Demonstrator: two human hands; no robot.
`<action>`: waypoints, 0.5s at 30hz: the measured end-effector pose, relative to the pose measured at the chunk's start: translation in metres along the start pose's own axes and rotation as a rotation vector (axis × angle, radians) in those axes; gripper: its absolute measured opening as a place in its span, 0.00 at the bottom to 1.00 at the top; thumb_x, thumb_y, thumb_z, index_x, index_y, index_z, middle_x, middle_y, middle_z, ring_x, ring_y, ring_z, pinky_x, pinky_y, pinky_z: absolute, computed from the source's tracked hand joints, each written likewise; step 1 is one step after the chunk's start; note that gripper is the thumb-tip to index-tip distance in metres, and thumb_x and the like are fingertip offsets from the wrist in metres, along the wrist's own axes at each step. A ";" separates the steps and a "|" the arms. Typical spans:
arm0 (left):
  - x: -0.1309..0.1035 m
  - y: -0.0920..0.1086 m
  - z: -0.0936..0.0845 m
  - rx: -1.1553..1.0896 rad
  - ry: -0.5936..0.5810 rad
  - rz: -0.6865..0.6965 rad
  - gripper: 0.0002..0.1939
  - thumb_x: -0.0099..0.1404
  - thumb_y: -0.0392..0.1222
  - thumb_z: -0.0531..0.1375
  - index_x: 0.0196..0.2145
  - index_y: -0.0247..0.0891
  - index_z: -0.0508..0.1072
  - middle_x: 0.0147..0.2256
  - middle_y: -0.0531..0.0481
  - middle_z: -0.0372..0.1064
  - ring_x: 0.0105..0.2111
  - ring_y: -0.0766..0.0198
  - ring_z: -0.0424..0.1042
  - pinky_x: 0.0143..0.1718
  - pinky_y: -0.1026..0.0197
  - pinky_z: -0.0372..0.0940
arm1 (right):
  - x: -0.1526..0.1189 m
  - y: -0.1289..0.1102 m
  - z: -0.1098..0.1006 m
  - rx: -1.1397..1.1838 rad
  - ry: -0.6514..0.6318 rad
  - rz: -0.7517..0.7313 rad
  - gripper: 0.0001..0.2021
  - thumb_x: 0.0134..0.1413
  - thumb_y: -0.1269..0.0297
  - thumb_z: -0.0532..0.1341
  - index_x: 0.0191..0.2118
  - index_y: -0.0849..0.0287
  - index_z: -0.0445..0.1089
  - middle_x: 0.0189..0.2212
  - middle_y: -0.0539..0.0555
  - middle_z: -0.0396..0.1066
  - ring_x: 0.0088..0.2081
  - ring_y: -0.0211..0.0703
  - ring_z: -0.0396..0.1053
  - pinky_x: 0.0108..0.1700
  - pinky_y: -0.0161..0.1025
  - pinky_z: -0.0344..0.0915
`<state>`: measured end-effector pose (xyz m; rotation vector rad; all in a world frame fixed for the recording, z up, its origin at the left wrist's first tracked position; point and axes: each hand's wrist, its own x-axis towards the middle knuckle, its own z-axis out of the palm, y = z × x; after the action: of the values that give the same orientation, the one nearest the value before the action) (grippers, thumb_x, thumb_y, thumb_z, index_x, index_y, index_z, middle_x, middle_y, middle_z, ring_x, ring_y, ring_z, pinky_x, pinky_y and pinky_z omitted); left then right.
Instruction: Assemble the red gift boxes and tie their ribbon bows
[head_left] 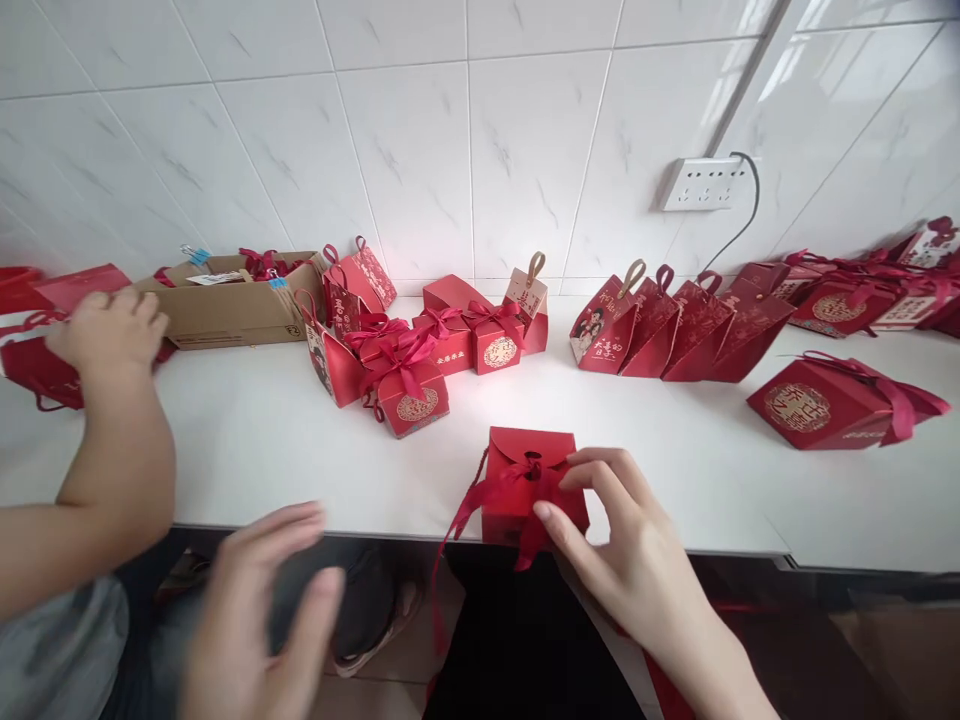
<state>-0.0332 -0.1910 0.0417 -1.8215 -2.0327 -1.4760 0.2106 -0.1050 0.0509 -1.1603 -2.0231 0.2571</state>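
Observation:
A red gift box (504, 450) with a folded flap stands at the table's front edge, directly before me. Dark red ribbon (491, 488) is tied over its top, and one long tail hangs past the edge on the left. My right hand (626, 520) is at the box's right side, thumb and fingers curled about the ribbon at the front. Away from the box, lower left, my left hand (262, 610) is in the air, slightly blurred, with thumb and fingers apart and nothing in it.
A co-worker's hand (112, 330) reaches over red bags at far left, beside a cardboard box (225, 315) holding ribbon. Several red gift boxes (416, 400) cluster behind mine. A row of handled boxes (607, 325) and a lying box (814, 405) are at right, below a power strip (701, 185).

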 end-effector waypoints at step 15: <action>0.042 0.049 0.078 -0.380 -0.754 -0.404 0.15 0.62 0.53 0.54 0.28 0.40 0.58 0.21 0.59 0.52 0.19 0.72 0.52 0.20 0.69 0.51 | 0.010 0.021 -0.010 0.241 -0.116 0.113 0.06 0.58 0.70 0.54 0.32 0.59 0.68 0.36 0.54 0.64 0.31 0.35 0.69 0.34 0.34 0.70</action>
<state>0.0338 -0.1164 0.0531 -2.5307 -2.7357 -1.4816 0.2280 -0.0873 0.0523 -1.1293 -1.9628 0.6202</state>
